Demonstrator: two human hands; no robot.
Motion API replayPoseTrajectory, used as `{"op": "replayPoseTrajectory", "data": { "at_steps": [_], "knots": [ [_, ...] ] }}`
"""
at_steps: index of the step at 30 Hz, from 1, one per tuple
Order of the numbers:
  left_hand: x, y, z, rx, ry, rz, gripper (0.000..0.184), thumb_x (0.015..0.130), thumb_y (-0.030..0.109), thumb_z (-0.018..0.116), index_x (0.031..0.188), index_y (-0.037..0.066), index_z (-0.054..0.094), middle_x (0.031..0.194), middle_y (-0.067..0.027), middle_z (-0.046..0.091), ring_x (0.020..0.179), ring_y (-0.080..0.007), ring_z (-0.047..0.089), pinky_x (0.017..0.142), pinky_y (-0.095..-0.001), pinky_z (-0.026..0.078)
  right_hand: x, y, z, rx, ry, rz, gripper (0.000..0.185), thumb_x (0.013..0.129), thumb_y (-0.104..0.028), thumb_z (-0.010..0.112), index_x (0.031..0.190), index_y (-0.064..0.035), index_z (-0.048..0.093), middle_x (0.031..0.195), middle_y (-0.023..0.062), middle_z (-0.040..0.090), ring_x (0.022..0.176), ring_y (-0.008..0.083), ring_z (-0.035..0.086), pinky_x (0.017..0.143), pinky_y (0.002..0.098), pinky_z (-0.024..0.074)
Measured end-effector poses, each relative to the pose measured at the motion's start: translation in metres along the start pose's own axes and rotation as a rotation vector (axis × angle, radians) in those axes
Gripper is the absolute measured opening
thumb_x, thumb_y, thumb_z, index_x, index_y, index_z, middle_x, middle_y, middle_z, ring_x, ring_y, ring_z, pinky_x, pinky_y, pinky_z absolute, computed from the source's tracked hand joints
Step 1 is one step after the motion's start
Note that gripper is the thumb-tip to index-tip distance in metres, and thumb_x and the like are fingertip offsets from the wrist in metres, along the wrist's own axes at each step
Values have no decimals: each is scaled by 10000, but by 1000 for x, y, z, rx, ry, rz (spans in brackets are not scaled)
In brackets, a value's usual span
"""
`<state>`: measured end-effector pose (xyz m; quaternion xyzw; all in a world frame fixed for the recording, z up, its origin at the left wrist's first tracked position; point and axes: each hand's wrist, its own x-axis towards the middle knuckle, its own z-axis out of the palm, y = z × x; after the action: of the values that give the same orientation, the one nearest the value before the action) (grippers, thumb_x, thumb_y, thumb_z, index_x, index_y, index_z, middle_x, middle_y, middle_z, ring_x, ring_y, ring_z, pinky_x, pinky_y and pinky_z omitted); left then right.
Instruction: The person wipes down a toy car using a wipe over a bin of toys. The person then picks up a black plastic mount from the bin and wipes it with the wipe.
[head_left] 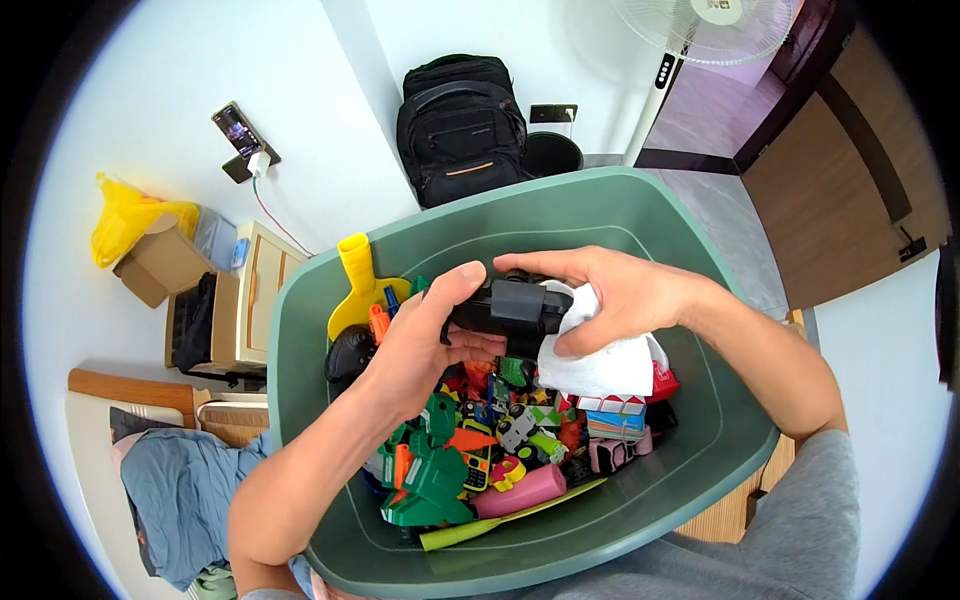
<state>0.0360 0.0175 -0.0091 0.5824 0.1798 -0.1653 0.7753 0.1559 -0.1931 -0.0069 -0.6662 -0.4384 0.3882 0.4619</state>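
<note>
Above a large green tub (520, 215), my left hand (415, 335) is closed around a black plastic object with a boxy dark grey part (518, 303); its kind is unclear. My right hand (625, 295) grips a white cloth or paper wipe (600, 368) at the object's right end. Its thumb presses on the wipe and its index finger reaches over the object. Below lie many toys: green and orange plastic pieces (430, 480), a pink cylinder (520, 492), a lime-green strip (510, 515) and a yellow shovel (358, 285). The wipe and my hands hide part of the pile.
A black backpack (462, 130) and a dark bin (553, 155) stand behind the tub. A white fan (655, 100) is at the back right, near a brown door (850, 190). Leftward are a cabinet (265, 290), an open cardboard box (165, 262) and blue-grey clothing (190, 490).
</note>
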Motion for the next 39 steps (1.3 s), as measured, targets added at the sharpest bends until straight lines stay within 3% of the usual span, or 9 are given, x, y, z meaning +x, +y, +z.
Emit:
{"op": "replayPoseTrajectory", "data": {
  "at_steps": [4,6,10,19,22,24,27,30,39],
  "knots": [
    [1,0,1,-8,40,7,608,879,594,571,1059,16,628,886,-129,687,820,-184,671,800,-324,519,-4,-10,-5,-3,16,127,861,714,-201,771,1457,9,389,1226,187,630,1052,223,624,916,312,490],
    [4,1,-1,-32,91,12,629,884,610,547,1059,11,627,886,-132,685,804,-187,667,799,-325,518,-3,-7,-7,-165,72,84,802,730,-80,786,1438,11,420,1225,105,632,1073,132,581,953,297,460],
    [6,1,0,8,139,25,644,909,650,453,1046,50,643,870,-137,686,799,-208,660,802,-345,521,-3,-7,-3,-220,121,48,698,747,-106,789,1368,27,500,1202,120,645,1072,139,585,939,295,466],
    [5,5,-2,92,-20,-265,760,880,727,426,1135,41,628,934,-143,671,842,-211,656,812,-360,505,-1,-8,0,-107,273,112,346,880,-204,738,1137,10,647,896,9,687,794,51,595,713,251,503],
    [-1,7,13,47,132,-45,684,904,645,505,1181,27,600,979,-128,660,864,-176,648,761,-352,534,-1,0,-3,119,271,175,338,911,-233,715,1149,-1,651,887,-5,678,762,41,594,665,232,501],
    [-6,11,18,43,210,192,546,912,452,644,1218,7,567,1005,-110,650,873,-140,645,683,-317,567,1,6,-2,325,255,171,326,916,-238,710,1146,-12,661,901,4,681,764,59,612,672,236,517],
    [-6,11,2,109,97,171,427,903,254,699,1222,24,533,1011,-87,651,816,-149,658,618,-295,576,1,0,3,403,265,161,261,901,-270,727,977,-24,689,820,5,673,708,65,605,622,238,499],
    [-2,6,-5,58,49,135,386,890,201,718,1182,22,540,999,-88,647,774,-132,658,541,-256,556,4,-1,10,441,329,140,282,902,-259,725,1039,-17,672,868,18,684,737,74,625,637,247,515],
    [-9,0,9,268,-4,188,351,897,170,707,1159,32,521,973,-51,610,821,-101,637,598,-239,575,9,1,19,620,353,214,245,866,-127,738,1075,-29,655,915,32,692,781,94,656,683,265,539]
  ]
}}
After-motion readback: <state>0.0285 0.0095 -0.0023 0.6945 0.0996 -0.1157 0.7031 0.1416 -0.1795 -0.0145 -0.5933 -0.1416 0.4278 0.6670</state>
